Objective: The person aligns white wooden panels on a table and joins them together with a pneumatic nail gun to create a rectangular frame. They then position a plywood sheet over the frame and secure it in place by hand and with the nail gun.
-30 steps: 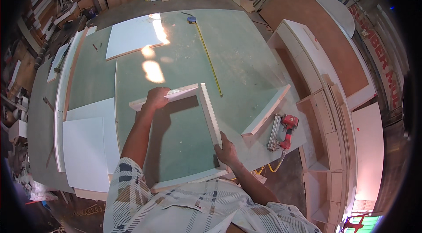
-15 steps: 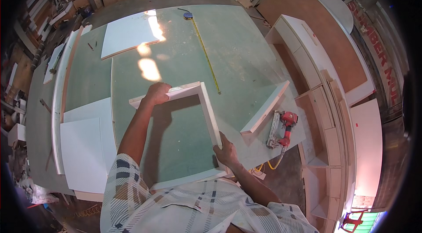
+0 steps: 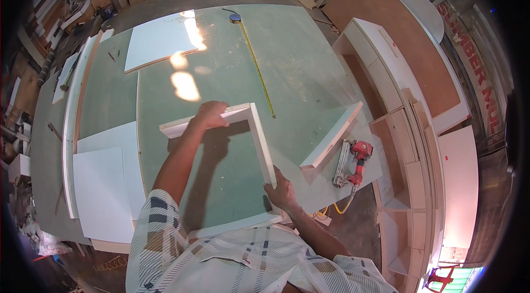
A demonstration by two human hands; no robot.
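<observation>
On the green worktop in front of me stands a three-sided white drawer frame, its left side lacking a board. My left hand is closed over the far board, fingers on the inner face. My right hand grips the right-hand board near its close end. The near board lies against my shirt. To the right, a separate white board stands on edge. Beside it lies a red nail gun with a yellow hose.
A tape measure lies with its yellow blade drawn out. White panels rest at the far left and near left. An open cabinet carcass stands along the right side. Long strips lie at the left.
My left hand has slid to the right along the far board, toward the corner. The right hand keeps its grip, and the frame has barely shifted.
</observation>
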